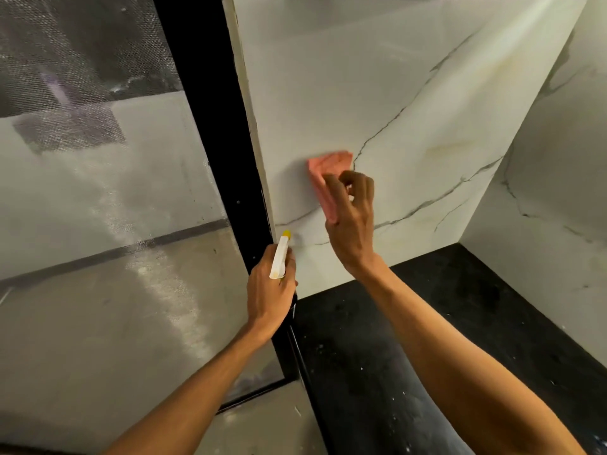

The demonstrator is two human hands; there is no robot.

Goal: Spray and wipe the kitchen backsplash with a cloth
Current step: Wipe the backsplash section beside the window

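While the spray bottle [278, 257] sits low, wiping looks like the step in hand, since the cloth is flat on the stone. Well left of the black frame [203, 93] is a mesh window pane [82, 93], dusty & not part of the job. Just right of the frame's lower stretch, the left hand [271, 290] grips the bottle, fingers curled round its neck. The yellow nozzle [286, 233] points at the backsplash [328, 77], v. close to it. Can't tell if a finger is on the trigger, since it's hidden under the hand. Further right of the frame & higher, the pink cloth [328, 165] lies pressed on the marble-look panel, beside a dark vein. The right hand [351, 224] holds it from below: fingers bent & bunched together, tips pinching the cloth's lower part against the panel. Far right of the frame, a black countertop [427, 323] w/ white specks meets the panel's base, & a side wall [542, 192] turns the corner.

Prob early-to-mid task: the cloth covers only a patch near the frame, w/ lots of panel above & to the right left to do. Next move calls for firm, even pressure, overlapping strokes away from the frame, & fresh mist ahead of the cloth w/o wetting the mesh.
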